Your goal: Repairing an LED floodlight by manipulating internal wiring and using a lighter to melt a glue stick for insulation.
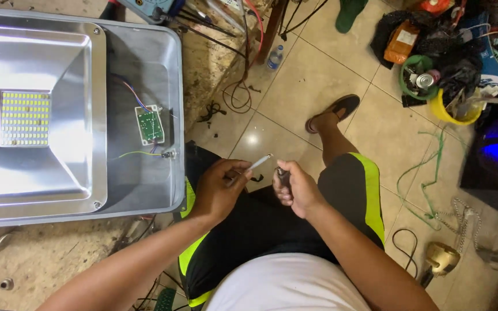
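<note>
Forearms reached over the lap; left hand [219, 190] pinched a thin white rod [259, 163], right hand [295, 187] gripped a small dark tool [283, 174]. An orange packet [402, 41] lay far right, a clear bottle [275, 57] beside the workbench [47, 253].

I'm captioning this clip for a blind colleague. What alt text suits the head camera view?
A seated person's left hand holds a thin white stick near a small dark object in the right hand, above a tiled floor. An opened LED floodlight lies on the workbench alongside.
</note>
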